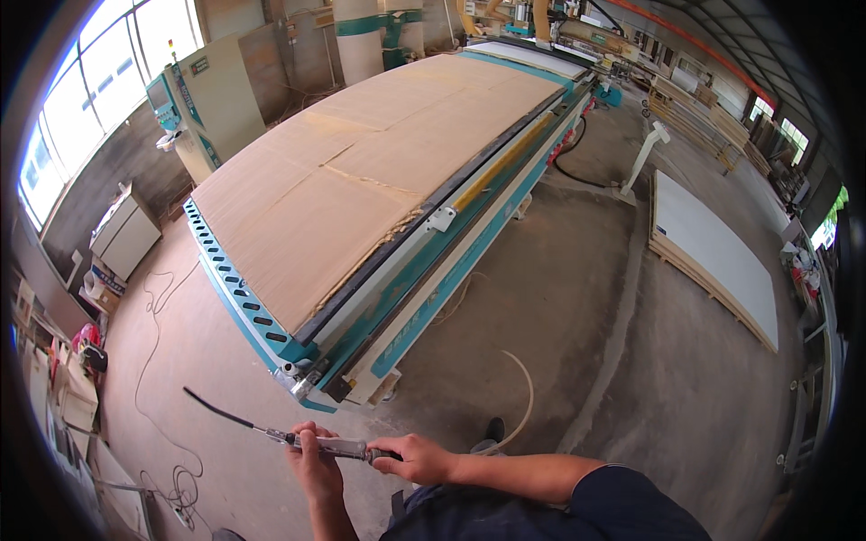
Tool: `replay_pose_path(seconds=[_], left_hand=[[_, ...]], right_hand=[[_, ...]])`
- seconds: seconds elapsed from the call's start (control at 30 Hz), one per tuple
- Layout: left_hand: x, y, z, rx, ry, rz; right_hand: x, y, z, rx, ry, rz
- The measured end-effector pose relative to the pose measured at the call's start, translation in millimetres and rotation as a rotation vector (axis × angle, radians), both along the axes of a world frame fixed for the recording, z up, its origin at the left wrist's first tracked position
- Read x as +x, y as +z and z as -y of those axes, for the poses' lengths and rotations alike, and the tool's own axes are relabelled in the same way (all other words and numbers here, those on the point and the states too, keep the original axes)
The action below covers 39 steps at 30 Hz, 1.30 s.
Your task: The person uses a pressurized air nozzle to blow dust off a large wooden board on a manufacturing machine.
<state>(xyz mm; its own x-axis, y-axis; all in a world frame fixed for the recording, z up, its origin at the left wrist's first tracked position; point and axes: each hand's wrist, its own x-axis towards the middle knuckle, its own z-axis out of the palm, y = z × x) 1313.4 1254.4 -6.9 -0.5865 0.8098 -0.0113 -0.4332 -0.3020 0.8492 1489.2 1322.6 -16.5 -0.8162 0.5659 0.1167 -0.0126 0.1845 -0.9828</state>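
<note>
A small grease gun (341,447) with a silvery barrel, a black handle and a thin black hose (216,406) is in both my hands, low in the view. My left hand (313,458) is wrapped round the front of the barrel, near the metal fitting where the hose begins. At the other end, my right hand (417,458) grips the black handle. The hose points up and to the left, its tip touching nothing. Just beyond my hands is the near corner of a long machine table (239,288) with a teal frame.
Wooden board (361,171) covers the machine bed. A control cabinet (212,99) stands at the far left. Cables (180,491) lie on the floor at left, and a pale hose (528,388) curves beside my foot. White panels (713,243) are stacked at right.
</note>
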Motion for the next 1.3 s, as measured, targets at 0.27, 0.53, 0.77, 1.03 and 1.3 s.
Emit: replay_pose_path(seconds=[0.27,0.53,0.77,1.03,1.3], left_hand=[[67.3,13.7,-2.2,0.213,-0.274,0.014],[193.6,-15.5,70.5,-0.39,0.234,-0.117],[399.2,-18.2,117.7,-0.58,0.546,-0.085],[552.1,-10.8,176.3,-0.46,0.9,-0.079],[717.9,-30.6,295.6,-0.155,0.74,-0.491]], right_hand=[[66.7,6.2,-24.9,-0.895,0.512,0.092],[151.8,-22.7,-13.3,-0.119,0.318,0.186],[278.8,-26.6,-2.9,0.164,0.62,0.187],[389.2,6.3,65.4,0.201,0.724,0.057],[540.8,-2.0,152.9,-0.369,0.937,0.354]])
